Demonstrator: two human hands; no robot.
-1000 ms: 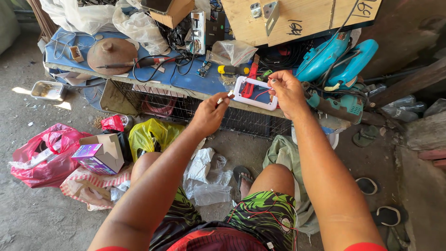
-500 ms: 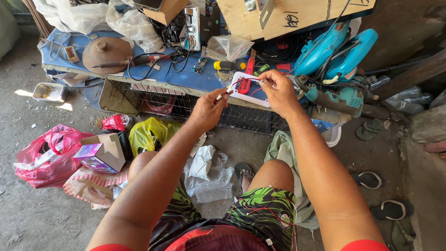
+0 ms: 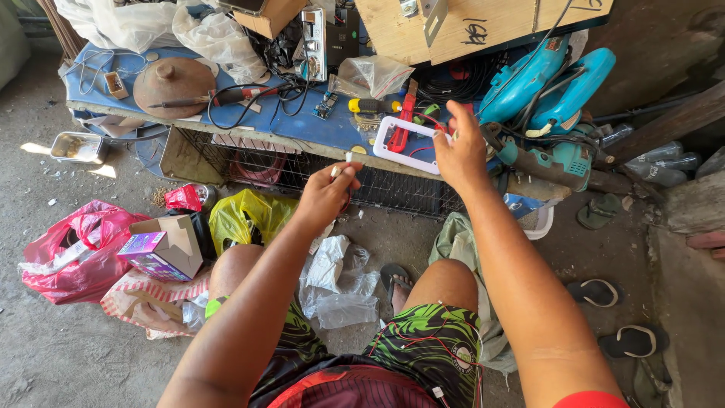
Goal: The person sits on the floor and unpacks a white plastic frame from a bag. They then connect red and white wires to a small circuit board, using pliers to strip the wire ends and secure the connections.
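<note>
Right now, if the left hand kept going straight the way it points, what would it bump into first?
Probably the front edge of the blue table, just ahead of the left hand. Its fingers pinch something small and pale; depth is hard to judge.

Free room only in a narrow strip at front edge of the blue bench top (image 3: 302, 128), btw. the left hand (image 3: 326, 195) and the white frame (image 3: 408, 143) under the right hand (image 3: 459, 151). Behind it, blocked by black cables (image 3: 249, 102), a yellow-handled screwdriver (image 3: 371, 106) and red cutters (image 3: 402, 125). To the right, closed off by teal power tools (image 3: 551, 83) and their cords. Far left of bench taken by a brown lid (image 3: 175, 85) and plastic bags (image 3: 151, 23). Below bench edge, wire cage (image 3: 408, 198) bars any reach inward. Open air above the knees; on ground, clear plastic (image 3: 336, 283), yellow bag (image 3: 242, 219), open box (image 3: 162, 245), red bag (image 3: 72, 253).
</note>
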